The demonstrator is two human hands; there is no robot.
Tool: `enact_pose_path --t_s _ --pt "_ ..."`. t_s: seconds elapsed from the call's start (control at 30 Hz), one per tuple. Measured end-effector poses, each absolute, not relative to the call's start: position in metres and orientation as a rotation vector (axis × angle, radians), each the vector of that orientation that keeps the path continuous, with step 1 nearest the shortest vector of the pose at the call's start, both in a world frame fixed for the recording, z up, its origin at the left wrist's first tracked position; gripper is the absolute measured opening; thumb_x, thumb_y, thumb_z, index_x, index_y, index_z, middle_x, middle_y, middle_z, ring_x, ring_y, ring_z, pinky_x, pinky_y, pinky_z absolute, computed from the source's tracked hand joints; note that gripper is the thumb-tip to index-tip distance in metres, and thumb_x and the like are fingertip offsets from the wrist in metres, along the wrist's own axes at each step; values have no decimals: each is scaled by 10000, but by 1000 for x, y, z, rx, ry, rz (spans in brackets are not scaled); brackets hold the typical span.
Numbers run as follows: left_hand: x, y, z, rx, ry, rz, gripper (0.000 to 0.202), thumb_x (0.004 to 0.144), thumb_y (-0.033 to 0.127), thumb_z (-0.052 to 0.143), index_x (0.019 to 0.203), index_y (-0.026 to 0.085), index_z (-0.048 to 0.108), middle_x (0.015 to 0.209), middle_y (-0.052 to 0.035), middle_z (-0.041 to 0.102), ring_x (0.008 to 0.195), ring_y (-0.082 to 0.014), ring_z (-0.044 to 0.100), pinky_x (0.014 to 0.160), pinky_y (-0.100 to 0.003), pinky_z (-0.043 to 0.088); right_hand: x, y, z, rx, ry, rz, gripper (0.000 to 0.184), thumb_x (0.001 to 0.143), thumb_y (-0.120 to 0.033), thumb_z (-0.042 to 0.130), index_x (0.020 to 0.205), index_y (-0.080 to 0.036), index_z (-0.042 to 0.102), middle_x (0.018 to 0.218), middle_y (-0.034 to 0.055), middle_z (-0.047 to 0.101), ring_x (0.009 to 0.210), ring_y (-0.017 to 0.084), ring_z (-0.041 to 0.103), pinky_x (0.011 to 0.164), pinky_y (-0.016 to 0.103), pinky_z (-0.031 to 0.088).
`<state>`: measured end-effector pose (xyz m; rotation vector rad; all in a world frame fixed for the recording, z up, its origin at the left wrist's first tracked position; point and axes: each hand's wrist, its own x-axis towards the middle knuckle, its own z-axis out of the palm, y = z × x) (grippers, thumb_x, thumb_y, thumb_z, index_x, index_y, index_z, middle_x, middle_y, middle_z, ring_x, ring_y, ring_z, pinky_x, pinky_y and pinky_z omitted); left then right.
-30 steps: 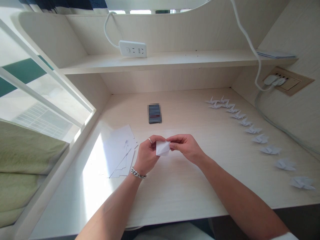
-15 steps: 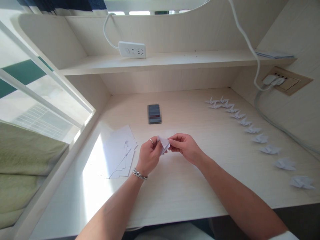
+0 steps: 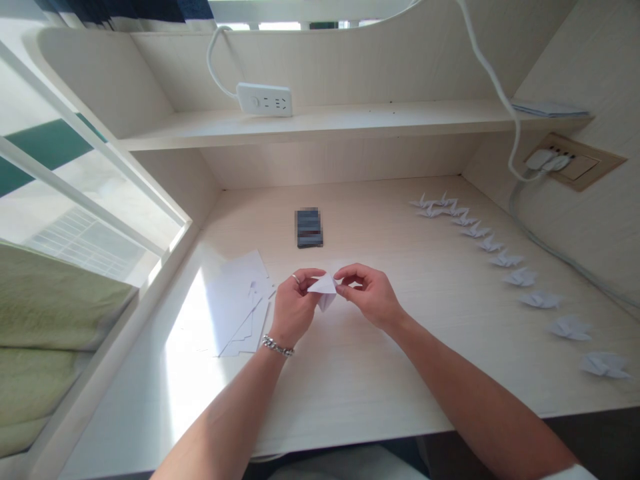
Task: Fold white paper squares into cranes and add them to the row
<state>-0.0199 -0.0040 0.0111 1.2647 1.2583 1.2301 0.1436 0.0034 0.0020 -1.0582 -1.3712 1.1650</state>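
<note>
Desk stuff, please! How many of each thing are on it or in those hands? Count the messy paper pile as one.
Paper birds: 12
Folded paper, held up: 1
Loose paper pile: 1
Dark rectangular thing, blurred: 1
Total: 15

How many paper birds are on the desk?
12 paper birds: four bunched near the back of the desk, then eight strung down its right side towards the near corner. The back ones overlap, so another may hide.
</note>
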Motion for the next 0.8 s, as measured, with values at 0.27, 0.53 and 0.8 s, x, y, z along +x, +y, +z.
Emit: enact_pose_path --t_s 0.27,0.53,0.8 --pt "-20 -6 10 1406 1290 1217 215 722 229 687 924 157 702 809 -52 740 723 -173 678 642 -261 523 142 2 1 -1083 -1437 1129 150 753 -265 667 874 -223 745 866 54 716 754 189 630 646 308 515" --pt "-20 -6 9 1469 1351 1178 197 773 273 657 937 177 709 812 -39 729 714 -163 651 619 -256 503 146 8 -1 -991 -1276 1434 231 748 -365 718 914 -212 765 760 31 701 673 150 598 597 293 489" --pt "-21 -7 10 1490 1340 1161 269 805 406 663 931 174 713 781 -44 719 684 -157 627 601 -253 489 145 9 -2 -991 -1232 1491 274 672 -379 787 885 -209 766 731 27 703 645 143 591 586 289 469"
